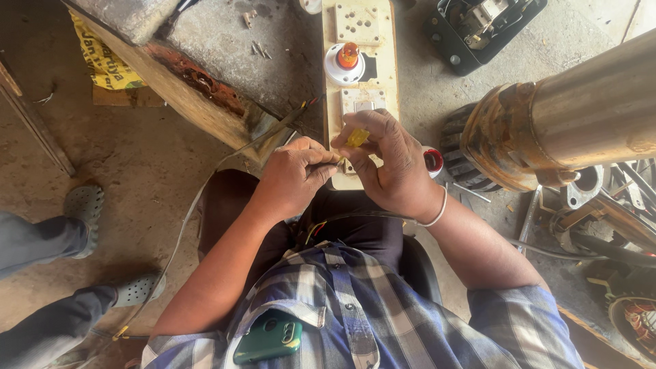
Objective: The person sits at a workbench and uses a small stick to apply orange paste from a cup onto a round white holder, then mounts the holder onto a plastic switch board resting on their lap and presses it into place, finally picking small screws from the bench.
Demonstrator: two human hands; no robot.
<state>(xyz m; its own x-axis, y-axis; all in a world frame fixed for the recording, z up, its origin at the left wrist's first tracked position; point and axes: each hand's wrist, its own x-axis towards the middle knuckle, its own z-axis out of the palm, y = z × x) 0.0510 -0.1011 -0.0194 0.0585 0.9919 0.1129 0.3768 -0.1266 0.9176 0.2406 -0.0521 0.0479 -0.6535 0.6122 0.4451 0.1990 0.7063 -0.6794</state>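
You sit over a dusty concrete floor (pixel 137 157) in daylight; a rough stone slab (pixel 225 55) lies ahead.

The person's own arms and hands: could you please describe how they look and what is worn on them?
Both forearms are bare. The left hand has no ring or band visible. The right hand has a thin white bangle around the wrist. The blue, white and grey plaid shirt has short sleeves ending near the elbows. No gloves are worn.

Yellow tool (pixel 357 137), cream board (pixel 334 89).
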